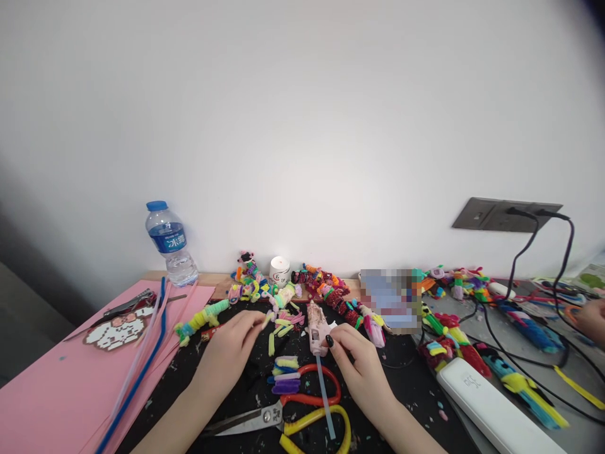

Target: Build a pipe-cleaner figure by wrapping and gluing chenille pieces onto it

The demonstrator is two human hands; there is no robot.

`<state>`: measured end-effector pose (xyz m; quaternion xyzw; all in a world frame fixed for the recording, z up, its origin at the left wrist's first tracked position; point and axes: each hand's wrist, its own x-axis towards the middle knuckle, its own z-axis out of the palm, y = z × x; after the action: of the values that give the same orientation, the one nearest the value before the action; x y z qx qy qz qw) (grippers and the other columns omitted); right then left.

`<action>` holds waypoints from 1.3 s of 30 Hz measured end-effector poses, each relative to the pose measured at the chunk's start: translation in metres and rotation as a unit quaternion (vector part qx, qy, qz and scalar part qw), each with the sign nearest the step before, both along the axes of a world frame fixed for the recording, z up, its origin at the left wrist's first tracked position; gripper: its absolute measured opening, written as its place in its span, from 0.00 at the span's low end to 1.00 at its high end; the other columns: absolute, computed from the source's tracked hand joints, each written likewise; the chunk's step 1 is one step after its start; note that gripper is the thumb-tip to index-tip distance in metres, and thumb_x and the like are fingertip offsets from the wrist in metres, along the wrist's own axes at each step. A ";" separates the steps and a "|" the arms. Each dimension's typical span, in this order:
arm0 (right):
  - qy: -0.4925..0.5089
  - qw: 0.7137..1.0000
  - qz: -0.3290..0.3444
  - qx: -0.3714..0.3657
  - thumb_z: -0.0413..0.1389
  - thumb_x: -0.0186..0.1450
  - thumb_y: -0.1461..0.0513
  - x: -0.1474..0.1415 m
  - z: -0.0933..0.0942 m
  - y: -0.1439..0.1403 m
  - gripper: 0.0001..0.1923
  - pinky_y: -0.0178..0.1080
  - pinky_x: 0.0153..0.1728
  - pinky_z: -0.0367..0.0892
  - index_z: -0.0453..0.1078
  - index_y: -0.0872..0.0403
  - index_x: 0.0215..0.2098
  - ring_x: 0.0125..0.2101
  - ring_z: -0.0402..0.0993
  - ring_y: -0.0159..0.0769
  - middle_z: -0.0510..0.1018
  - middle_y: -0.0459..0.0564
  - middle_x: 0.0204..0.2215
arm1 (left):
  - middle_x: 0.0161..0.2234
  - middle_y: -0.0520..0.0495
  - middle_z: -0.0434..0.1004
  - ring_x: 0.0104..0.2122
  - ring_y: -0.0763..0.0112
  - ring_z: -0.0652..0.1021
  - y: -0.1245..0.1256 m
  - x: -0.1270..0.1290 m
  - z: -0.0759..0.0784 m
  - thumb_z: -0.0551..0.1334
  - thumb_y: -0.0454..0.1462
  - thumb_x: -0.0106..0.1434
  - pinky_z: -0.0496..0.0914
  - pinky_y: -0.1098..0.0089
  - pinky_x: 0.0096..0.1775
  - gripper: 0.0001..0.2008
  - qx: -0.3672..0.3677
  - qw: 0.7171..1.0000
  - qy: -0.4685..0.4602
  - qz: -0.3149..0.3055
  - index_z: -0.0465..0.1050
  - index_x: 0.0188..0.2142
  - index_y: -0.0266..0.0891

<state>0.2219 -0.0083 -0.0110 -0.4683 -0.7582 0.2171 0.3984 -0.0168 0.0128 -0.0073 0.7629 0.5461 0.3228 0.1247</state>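
My left hand point(230, 345) has its fingertips pinched at a small pale-yellow pipe cleaner piece point(267, 320), beside a loose heap of pastel pipe cleaner bits point(283, 323). A pale pink glue gun point(317, 337) points away from me, its long clear glue stick point(325, 397) sticking out at the back. My right hand point(358, 360), with a dark thumbnail, is closed against the gun's right side; the handle is hidden. Between my forearms lie scissors point(271, 416) with red and yellow handles, and a small bundle of yellow, blue and purple pipe cleaners point(285, 374).
At left, a water bottle point(171, 243) stands behind pink sheets point(51, 384) with long pipe cleaners point(142, 372). A white cup point(280, 271) and colourful pipe cleaner figures line the wall. Rightward are a power bank point(491, 403), black cables point(515, 258) and another person's hand point(590, 320).
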 end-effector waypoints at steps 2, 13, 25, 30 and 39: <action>-0.008 1.000 0.017 -0.006 0.49 0.62 0.69 -0.002 0.002 -0.002 0.07 0.32 0.28 0.60 0.67 0.54 0.35 0.26 0.64 0.31 0.70 0.47 0.29 | 0.37 0.50 0.73 0.38 0.69 0.73 -0.006 0.008 -0.001 0.51 0.34 0.65 0.66 0.71 0.41 0.07 -0.004 0.996 -0.033 -0.081 0.67 0.37 0.42; -0.013 0.997 0.071 -0.012 0.52 0.61 0.68 -0.010 -0.001 -0.008 0.06 0.29 0.28 0.61 0.69 0.56 0.29 0.26 0.69 0.30 0.74 0.46 0.24 | 0.34 0.51 0.72 0.34 0.72 0.72 -0.028 0.036 -0.002 0.53 0.31 0.64 0.65 0.75 0.37 0.07 -0.063 0.970 -0.043 -0.232 0.67 0.39 0.41; 0.015 0.997 0.017 -0.077 0.54 0.58 0.68 -0.009 -0.008 -0.004 0.04 0.29 0.23 0.59 0.69 0.57 0.25 0.21 0.64 0.29 0.70 0.44 0.19 | 0.31 0.49 0.70 0.33 0.69 0.68 -0.027 0.033 0.003 0.49 0.30 0.65 0.63 0.67 0.40 0.10 -0.003 0.970 0.000 -0.242 0.68 0.35 0.39; 0.004 0.996 0.028 -0.087 0.54 0.58 0.69 -0.010 -0.006 -0.005 0.05 0.29 0.24 0.60 0.69 0.57 0.25 0.22 0.66 0.30 0.72 0.45 0.20 | 0.30 0.48 0.69 0.32 0.68 0.68 -0.026 0.033 0.002 0.49 0.30 0.65 0.64 0.68 0.36 0.09 0.008 0.977 -0.037 -0.212 0.67 0.33 0.38; -0.030 0.997 0.053 -0.046 0.54 0.58 0.69 -0.010 -0.004 -0.006 0.05 0.29 0.25 0.58 0.70 0.56 0.26 0.23 0.65 0.29 0.71 0.44 0.21 | 0.30 0.47 0.69 0.33 0.67 0.69 -0.028 0.031 0.008 0.51 0.31 0.64 0.65 0.69 0.37 0.08 -0.010 0.974 -0.064 -0.217 0.67 0.33 0.38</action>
<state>0.2119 -0.0147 -0.0145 -0.4518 -0.7825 0.2588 0.3414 0.0143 -0.0150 0.0004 0.8396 0.3616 0.3312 0.2338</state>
